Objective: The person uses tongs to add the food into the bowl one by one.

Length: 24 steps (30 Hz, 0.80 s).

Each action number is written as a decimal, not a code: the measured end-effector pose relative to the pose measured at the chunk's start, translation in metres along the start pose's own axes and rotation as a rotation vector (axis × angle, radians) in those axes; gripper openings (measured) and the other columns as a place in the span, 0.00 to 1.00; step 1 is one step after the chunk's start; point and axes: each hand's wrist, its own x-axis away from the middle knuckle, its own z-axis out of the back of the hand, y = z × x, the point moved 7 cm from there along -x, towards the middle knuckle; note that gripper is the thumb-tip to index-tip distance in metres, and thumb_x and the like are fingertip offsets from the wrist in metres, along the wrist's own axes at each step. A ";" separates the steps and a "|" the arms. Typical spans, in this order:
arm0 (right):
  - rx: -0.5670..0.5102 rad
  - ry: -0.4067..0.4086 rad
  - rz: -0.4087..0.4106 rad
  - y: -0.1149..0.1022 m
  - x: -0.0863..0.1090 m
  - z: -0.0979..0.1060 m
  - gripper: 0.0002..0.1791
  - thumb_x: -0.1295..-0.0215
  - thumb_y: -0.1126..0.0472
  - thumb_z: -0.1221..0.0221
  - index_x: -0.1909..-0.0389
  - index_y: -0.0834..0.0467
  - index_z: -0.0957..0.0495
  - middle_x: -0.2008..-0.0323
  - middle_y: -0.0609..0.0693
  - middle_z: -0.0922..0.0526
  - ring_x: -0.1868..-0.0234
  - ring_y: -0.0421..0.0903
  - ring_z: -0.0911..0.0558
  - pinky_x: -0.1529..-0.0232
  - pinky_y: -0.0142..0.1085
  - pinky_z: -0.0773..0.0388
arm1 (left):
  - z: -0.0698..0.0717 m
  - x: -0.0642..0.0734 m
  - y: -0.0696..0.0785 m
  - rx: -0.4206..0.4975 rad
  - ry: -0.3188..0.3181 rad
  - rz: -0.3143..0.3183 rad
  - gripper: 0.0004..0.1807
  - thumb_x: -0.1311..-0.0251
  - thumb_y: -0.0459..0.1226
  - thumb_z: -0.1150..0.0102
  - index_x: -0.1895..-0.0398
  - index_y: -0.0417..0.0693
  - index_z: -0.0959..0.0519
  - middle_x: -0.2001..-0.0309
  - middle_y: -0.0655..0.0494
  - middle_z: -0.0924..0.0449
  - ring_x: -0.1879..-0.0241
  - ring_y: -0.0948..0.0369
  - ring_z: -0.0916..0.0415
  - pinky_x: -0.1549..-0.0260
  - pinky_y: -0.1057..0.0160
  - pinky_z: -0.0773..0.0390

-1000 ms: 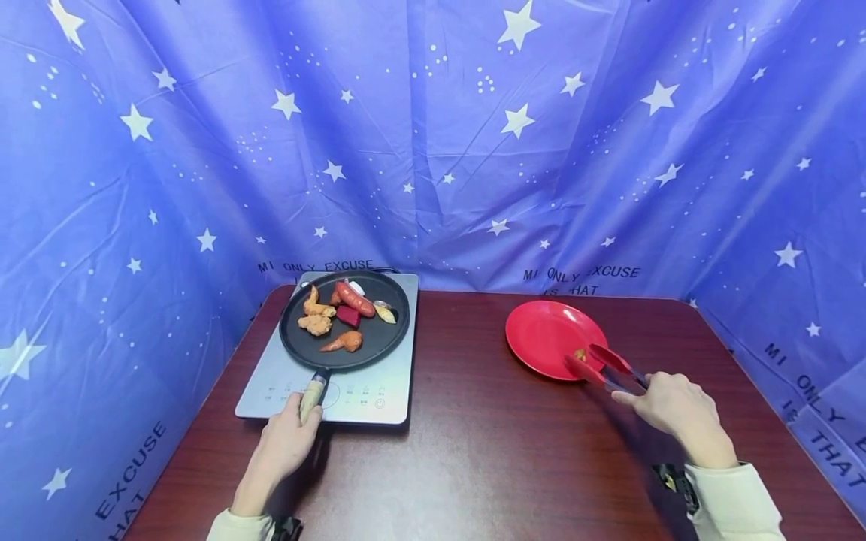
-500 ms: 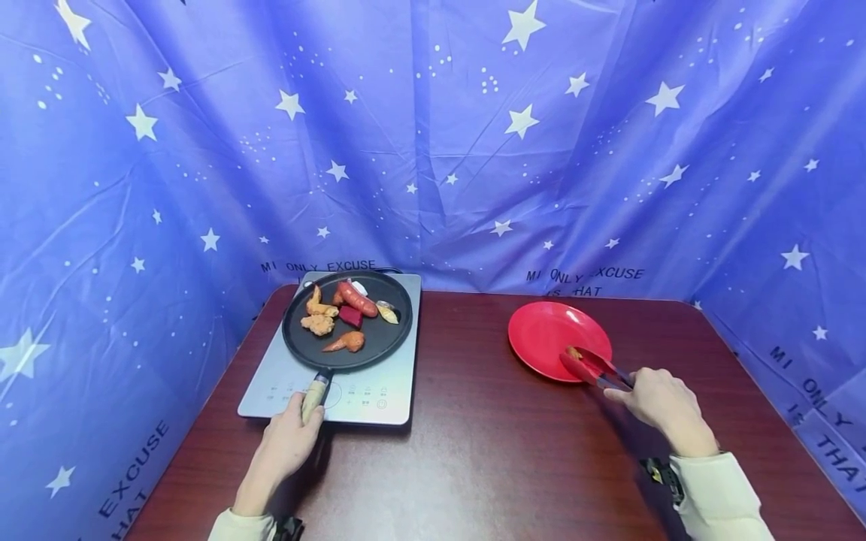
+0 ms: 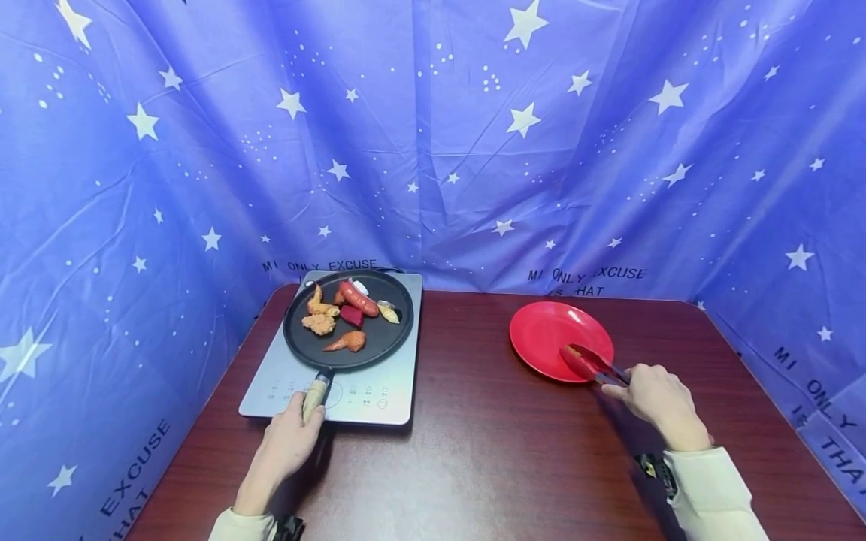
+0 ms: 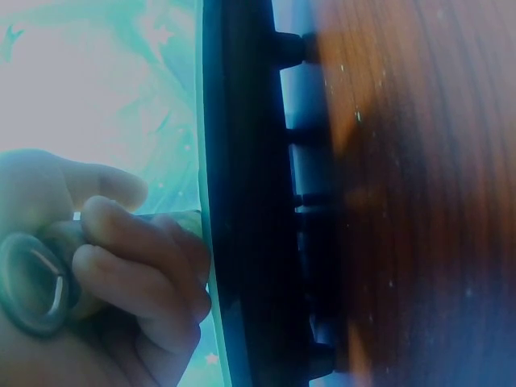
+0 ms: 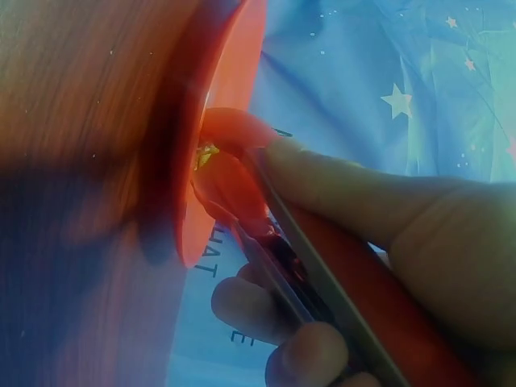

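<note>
My left hand (image 3: 287, 443) grips the pale handle (image 3: 315, 398) of a round black frying pan (image 3: 311, 353) on an induction cooker; the left wrist view shows the fingers curled round it. In the pan lie a sausage (image 3: 358, 298), a dark red chunk (image 3: 351, 315), a drumstick-shaped piece (image 3: 348, 342), fried chicken pieces (image 3: 319, 324) and a yellowish shell-like piece (image 3: 389, 313). My right hand (image 3: 659, 402) holds red tongs (image 3: 587, 362) at the near right of a red plate (image 3: 541, 338). Between the tong tips is a small yellow-brown food piece (image 5: 206, 155), mostly hidden.
The silver induction cooker (image 3: 264, 398) stands at the back left of the dark wooden table (image 3: 467, 421). A blue star-printed curtain (image 3: 433, 150) hangs behind and at both sides. Bare tabletop lies between cooker and plate.
The right hand has moved slightly left and its tongs have closed around the small food piece on the plate. The left hand and pan stay in place; the view shifts slightly.
</note>
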 end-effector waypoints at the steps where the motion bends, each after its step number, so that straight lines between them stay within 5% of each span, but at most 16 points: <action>1: -0.001 -0.004 -0.002 0.000 0.000 -0.001 0.23 0.47 0.40 0.36 0.84 0.54 0.26 0.85 0.51 0.32 0.82 0.50 0.31 0.82 0.43 0.35 | 0.000 0.000 0.000 0.001 -0.002 0.002 0.17 0.34 0.43 0.52 0.53 0.39 0.35 0.79 0.50 0.34 0.80 0.55 0.33 0.82 0.58 0.34; 24: -0.054 0.104 0.088 0.000 -0.017 -0.011 0.13 0.42 0.46 0.38 0.77 0.51 0.21 0.83 0.52 0.27 0.78 0.58 0.24 0.80 0.50 0.32 | 0.000 -0.001 -0.001 -0.004 -0.005 0.004 0.17 0.34 0.44 0.52 0.52 0.39 0.35 0.79 0.50 0.34 0.79 0.55 0.33 0.81 0.57 0.34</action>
